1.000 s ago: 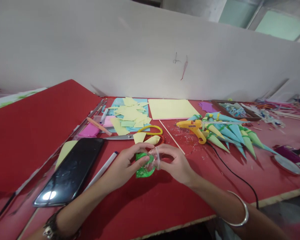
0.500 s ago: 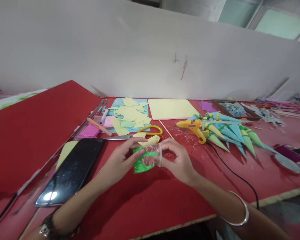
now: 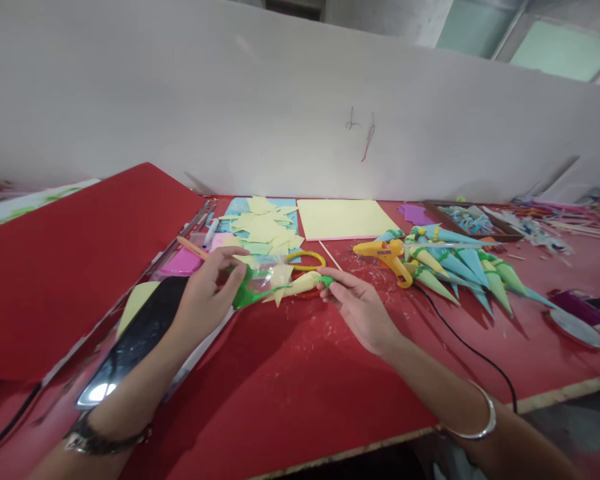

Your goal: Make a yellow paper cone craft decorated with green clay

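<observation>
My left hand (image 3: 207, 293) is closed on one end of a small clear plastic bag (image 3: 269, 275) with soft green clay (image 3: 245, 293) in it. Thumb and fingers of my right hand (image 3: 361, 308) pinch a small lump of green clay (image 3: 325, 281), apart from the bag. Between the hands, a pale yellow rolled paper cone (image 3: 303, 283) lies on the red table (image 3: 290, 393), partly behind the bag. Yellow-handled scissors (image 3: 307, 257) are just beyond it, their blades hidden by my left hand and the bag.
To the right lie a yellow glue gun (image 3: 383, 252) with a black cord and a pile of blue and green paper cones (image 3: 460, 263). Yellow paper scraps (image 3: 265, 227) and a yellow sheet (image 3: 345, 219) are at the back. A phone (image 3: 135, 340) lies under my left forearm, beside a red board (image 3: 80, 267).
My hands have moved apart, the left one going left with the bag. A lump of green clay now shows in my right hand, which has let go of the bag.
</observation>
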`<state>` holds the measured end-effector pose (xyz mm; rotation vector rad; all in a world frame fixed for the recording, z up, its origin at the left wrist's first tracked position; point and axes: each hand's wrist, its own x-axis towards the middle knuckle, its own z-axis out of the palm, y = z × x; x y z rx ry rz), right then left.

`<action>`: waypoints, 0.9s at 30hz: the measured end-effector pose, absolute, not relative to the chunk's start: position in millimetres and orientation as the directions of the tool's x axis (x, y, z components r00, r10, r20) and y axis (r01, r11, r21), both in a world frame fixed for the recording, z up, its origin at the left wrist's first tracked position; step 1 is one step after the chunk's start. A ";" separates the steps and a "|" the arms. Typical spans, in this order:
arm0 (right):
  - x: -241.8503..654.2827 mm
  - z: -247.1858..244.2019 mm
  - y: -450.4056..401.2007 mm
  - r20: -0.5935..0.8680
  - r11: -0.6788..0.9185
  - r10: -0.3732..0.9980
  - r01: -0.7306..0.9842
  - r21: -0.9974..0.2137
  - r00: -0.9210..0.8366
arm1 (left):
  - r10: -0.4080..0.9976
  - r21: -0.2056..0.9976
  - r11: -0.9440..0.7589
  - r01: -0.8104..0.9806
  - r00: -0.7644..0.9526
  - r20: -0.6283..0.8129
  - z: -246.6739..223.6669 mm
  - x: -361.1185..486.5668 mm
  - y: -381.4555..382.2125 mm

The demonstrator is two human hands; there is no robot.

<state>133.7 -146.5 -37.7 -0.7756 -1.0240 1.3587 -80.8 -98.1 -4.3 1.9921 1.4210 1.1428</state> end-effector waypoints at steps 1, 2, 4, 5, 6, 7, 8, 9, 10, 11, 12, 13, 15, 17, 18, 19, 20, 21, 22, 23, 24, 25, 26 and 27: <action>133.6 -37.9 -146.7 0.126 0.082 0.988 -0.396 -0.914 -0.085 | 0.918 0.715 -0.371 0.593 0.120 0.377 -5.4 -82.9 -95.9; 133.4 -38.1 -147.0 0.118 0.071 0.989 -0.394 -0.917 -0.095 | 0.916 0.689 -0.364 0.626 0.110 0.385 -6.6 -85.2 -93.4; 132.7 -38.0 -148.2 0.098 0.048 0.989 -0.393 -0.918 -0.109 | 0.915 0.633 -0.350 0.690 0.107 0.389 -9.8 -89.9 -88.3; 132.4 -37.8 -148.9 0.091 0.038 0.989 -0.394 -0.918 -0.117 | 0.918 0.602 -0.337 0.724 0.110 0.382 -11.6 -92.0 -86.0; 132.2 -37.4 -149.5 0.087 0.030 0.988 -0.393 -0.919 -0.128 | 0.924 0.568 -0.317 0.759 0.112 0.365 -13.5 -93.6 -84.2; 131.9 -36.9 -149.9 0.087 0.027 0.987 -0.391 -0.920 -0.138 | 0.931 0.533 -0.295 0.793 0.113 0.347 -15.4 -94.7 -83.1; 131.6 -36.3 -150.1 0.092 0.031 0.986 -0.390 -0.920 -0.140 | 0.936 0.497 -0.277 0.822 0.115 0.333 -17.1 -95.2 -82.6; 131.3 -35.6 -150.1 0.099 0.040 0.986 -0.387 -0.921 -0.135 | 0.937 0.459 -0.269 0.847 0.118 0.330 -18.6 -95.1 -82.7; 131.0 -34.9 -149.9 0.109 0.053 0.986 -0.381 -0.923 -0.126 | 0.931 0.419 -0.270 0.867 0.124 0.342 -19.8 -94.5 -83.4; 130.6 -34.3 -149.7 0.118 0.067 0.986 -0.372 -0.926 -0.118 | 0.919 0.379 -0.281 0.882 0.134 0.370 -20.8 -93.5 -84.3; 130.4 -33.7 -149.4 0.125 0.076 0.985 -0.362 -0.929 -0.115 | 0.902 0.339 -0.299 0.892 0.148 0.406 -21.6 -92.5 -85.4; 130.2 -33.4 -149.4 0.128 0.077 0.984 -0.353 -0.932 -0.121 | 0.881 0.299 -0.320 0.899 0.166 0.444 -22.4 -91.4 -86.3; 130.5 -33.6 -150.0 0.109 0.049 0.980 -0.328 -0.943 -0.165 | 0.837 0.237 -0.374 0.897 0.216 0.502 -24.0 -89.5 -87.2; 131.2 -34.8 -151.2 0.058 -0.002 0.977 -0.279 -0.960 -0.206 | 0.810 0.225 -0.420 0.879 0.251 0.530 -25.6 -88.1 -87.0; 131.6 -35.7 -151.7 0.030 -0.023 0.977 -0.244 -0.969 -0.211 | 0.808 0.242 -0.430 0.869 0.251 0.534 -26.2 -87.3 -86.8; 131.9 -36.5 -151.8 0.012 -0.031 0.979 -0.208 -0.978 -0.202 | 0.813 0.275 -0.433 0.858 0.240 0.531 -26.4 -86.3 -86.9; 132.2 -37.4 -151.4 0.006 -0.026 0.983 -0.175 -0.984 -0.182 | 0.823 0.321 -0.433 0.842 0.223 0.523 -26.2 -84.8 -87.6; 132.4 -38.1 -150.5 0.016 -0.007 0.988 -0.146 -0.989 -0.156 | 0.835 0.375 -0.430 0.821 0.203 0.512 -25.4 -82.8 -89.1; 132.5 -38.6 -149.2 0.040 0.023 0.990 -0.121 -0.992 -0.137 | 0.846 0.433 -0.428 0.793 0.184 0.500 -24.1 -79.9 -91.8; 132.6 -38.8 -147.7 0.073 0.061 0.989 -0.097 -0.993 -0.130 | 0.860 0.500 -0.427 0.753 0.169 0.482 -22.3 -75.9 -95.8; 132.6 -38.6 -146.5 0.117 0.109 0.985 -0.069 -0.992 -0.126 | 0.876 0.574 -0.416 0.706 0.141 0.461 -20.0 -70.9 -101.3; 132.3 -37.9 -146.0 0.178 0.176 0.978 -0.029 -0.984 -0.113 | 0.902 0.660 -0.391 0.641 0.126 0.413 -17.2 -64.7 -108.3; 131.5 -36.8 -146.7 0.265 0.269 0.959 0.035 -0.962 -0.100 | 0.932 0.770 -0.351 0.533 0.121 0.341 -14.1 -57.5 -116.8; 129.8 -35.1 -149.0 0.372 0.384 0.922 0.123 -0.915 -0.107 | 0.958 0.880 -0.287 0.380 0.122 0.260 -10.6 -49.7 -126.3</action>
